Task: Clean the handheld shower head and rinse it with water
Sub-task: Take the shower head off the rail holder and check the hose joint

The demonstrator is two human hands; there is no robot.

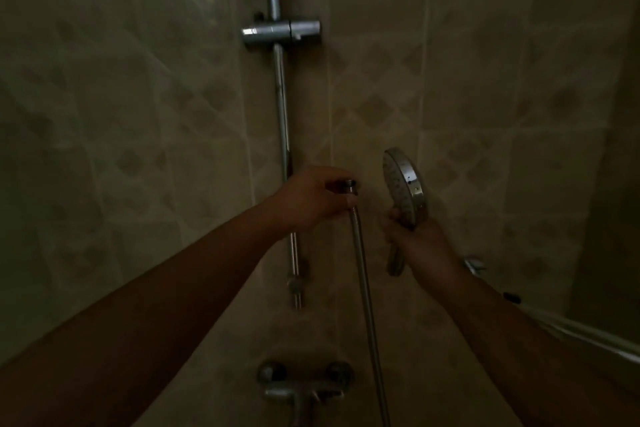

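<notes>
- My right hand (420, 243) has its grip wrapped around the handle of the shower head (403, 185), just below the round face, holding it upright in front of the tiled wall (138, 114).
- My left hand (311, 198) pinches the metal nut at the free end of the hose (363, 274); the hose is off the head and hangs down towards the mixer tap (304, 388).
- The head is a flat disc with a shiny chrome rim and a pale, dotted nozzle face turned left; it looks rigid and, I judge, fairly light.
- Chrome turns slippery when wet or soapy, so the handle is the place to take hold, not the polished rim.
- The hose looks like ribbed flexible metal: limp and springy, likely to swing if I let go, so I would hold it by the stiff nut.
- The chrome rail (282, 121) and its empty slider bracket (280, 32) stand on the wall above my hands.
- The light is dim, so I cannot tell dirt or scale on the nozzles.
</notes>
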